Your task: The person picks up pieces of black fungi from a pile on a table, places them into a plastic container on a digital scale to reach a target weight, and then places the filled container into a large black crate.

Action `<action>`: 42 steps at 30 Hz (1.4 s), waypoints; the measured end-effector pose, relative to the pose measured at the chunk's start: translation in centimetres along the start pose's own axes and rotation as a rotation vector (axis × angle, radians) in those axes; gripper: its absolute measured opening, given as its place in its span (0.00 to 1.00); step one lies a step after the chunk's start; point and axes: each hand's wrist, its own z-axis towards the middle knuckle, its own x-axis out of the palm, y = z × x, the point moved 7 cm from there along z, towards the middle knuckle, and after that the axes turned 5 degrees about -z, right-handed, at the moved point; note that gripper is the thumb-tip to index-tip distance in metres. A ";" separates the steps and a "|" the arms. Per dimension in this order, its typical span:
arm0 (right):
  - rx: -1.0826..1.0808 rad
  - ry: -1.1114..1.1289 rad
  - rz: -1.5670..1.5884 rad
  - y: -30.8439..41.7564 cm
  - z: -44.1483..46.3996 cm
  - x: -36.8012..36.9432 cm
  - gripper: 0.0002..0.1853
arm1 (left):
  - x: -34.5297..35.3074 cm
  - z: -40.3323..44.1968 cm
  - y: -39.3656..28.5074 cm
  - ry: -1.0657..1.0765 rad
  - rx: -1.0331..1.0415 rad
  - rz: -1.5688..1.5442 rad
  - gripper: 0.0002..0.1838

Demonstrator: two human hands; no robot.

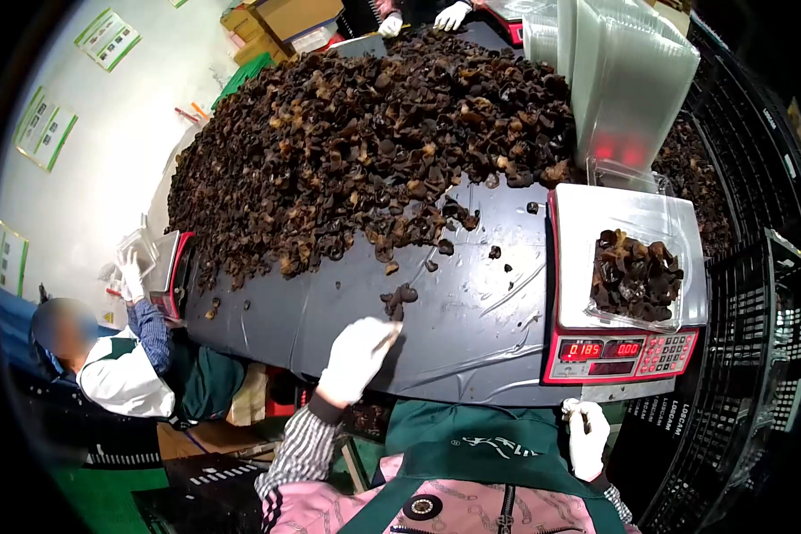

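Observation:
My left hand (358, 358), in a white glove, reaches over the dark table with its fingers pinched together. A small dark piece of wood ear mushroom (399, 301) is at its fingertips. My right hand (586, 438), also gloved, is curled low by the table edge, under the scale; anything inside it is hidden. On the red and white digital scale (627, 209) sits a clear plastic tray (678, 307) filled with wood ear mushrooms (634, 278). The lit display (583, 350) appears to read 0.185. A big heap of wood ear mushrooms (356, 142) covers the far part of the table.
Stacked clear plastic trays (632, 84) stand behind the scale. Black crates (756, 294) line the right side. At the left, a co-worker (129, 374) holds a clear tray by another scale (176, 276). Another person's gloved hands (452, 16) show at the far end. Loose pieces dot the table (472, 329).

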 end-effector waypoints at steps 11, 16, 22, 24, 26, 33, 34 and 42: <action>-0.027 -0.251 -0.069 1.3 -2.7 -2.2 0.05 | 8.4 16.3 -0.9 -0.195 0.221 0.220 0.05; -0.076 -0.224 -0.097 3.0 -1.4 -2.1 0.05 | 3.1 17.1 -14.4 -0.197 0.461 -0.494 0.12; -0.127 -0.294 -0.145 2.6 -1.6 -3.6 0.05 | 6.3 21.3 -19.1 0.085 0.331 -0.667 0.16; -0.121 -0.335 -0.137 2.3 -2.0 -4.2 0.05 | 6.6 22.7 -18.4 0.189 0.120 -0.696 0.17; -0.117 -0.369 -0.145 2.2 -2.6 -4.7 0.05 | 6.4 25.1 -16.9 -0.079 0.246 -0.630 0.17; -0.053 -0.446 0.265 0.8 -1.6 -6.8 0.12 | 10.8 32.4 -14.7 -0.092 0.050 -0.433 0.30; -0.054 -0.457 0.296 1.5 -1.1 -7.6 0.15 | 11.1 33.0 -15.3 -0.052 0.018 -0.425 0.32; -0.032 -0.422 0.362 6.8 5.4 -11.2 0.21 | 8.3 32.0 -18.4 -0.055 0.018 -1.252 0.29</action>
